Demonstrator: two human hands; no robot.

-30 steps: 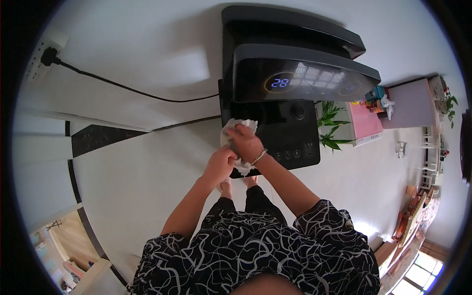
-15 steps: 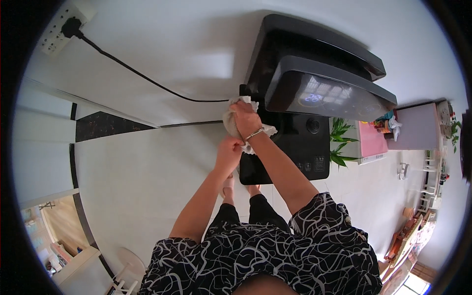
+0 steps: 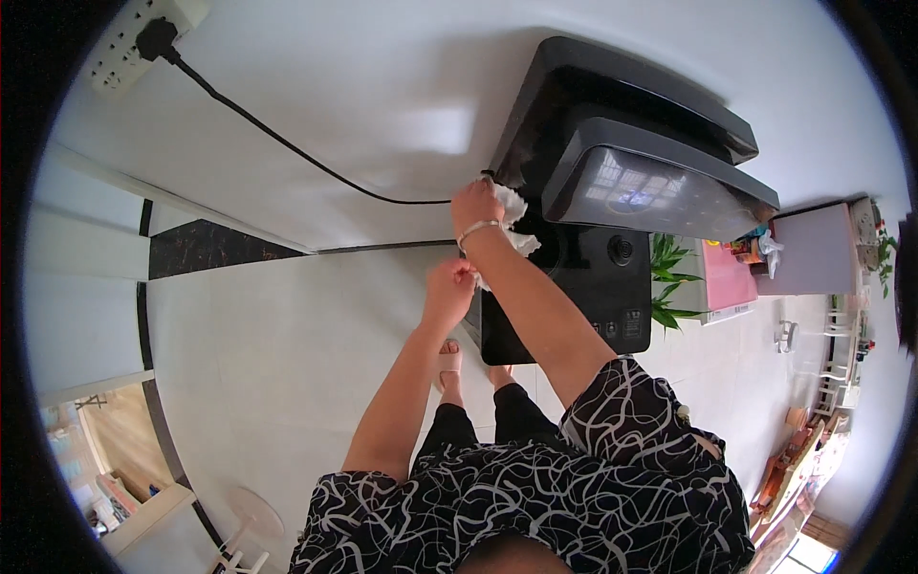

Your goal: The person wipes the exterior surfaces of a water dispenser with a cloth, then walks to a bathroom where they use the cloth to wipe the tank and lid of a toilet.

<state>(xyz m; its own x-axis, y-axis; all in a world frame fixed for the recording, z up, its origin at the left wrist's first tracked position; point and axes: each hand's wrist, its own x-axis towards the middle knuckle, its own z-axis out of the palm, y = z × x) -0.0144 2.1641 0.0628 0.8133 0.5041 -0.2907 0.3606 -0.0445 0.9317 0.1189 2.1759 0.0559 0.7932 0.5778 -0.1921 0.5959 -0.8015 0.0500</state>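
A white cloth (image 3: 512,222) is bunched up against the left side of a tall black machine (image 3: 612,191) that stands on the floor by the wall. The right hand (image 3: 476,204) is closed around the cloth and presses it on the machine's upper left edge. A thin bracelet (image 3: 475,229) sits on that wrist. The left hand (image 3: 451,284) is just below, close to the machine's left side, with its fingers curled near the hanging end of the cloth; I cannot tell if it grips anything.

The machine has a slanted dark screen (image 3: 660,191) on top and a shiny black front with a round knob (image 3: 622,251). A black cord (image 3: 287,143) runs from the machine along the white wall to a white power strip (image 3: 143,38). A green plant (image 3: 666,277) stands to the right of the machine.
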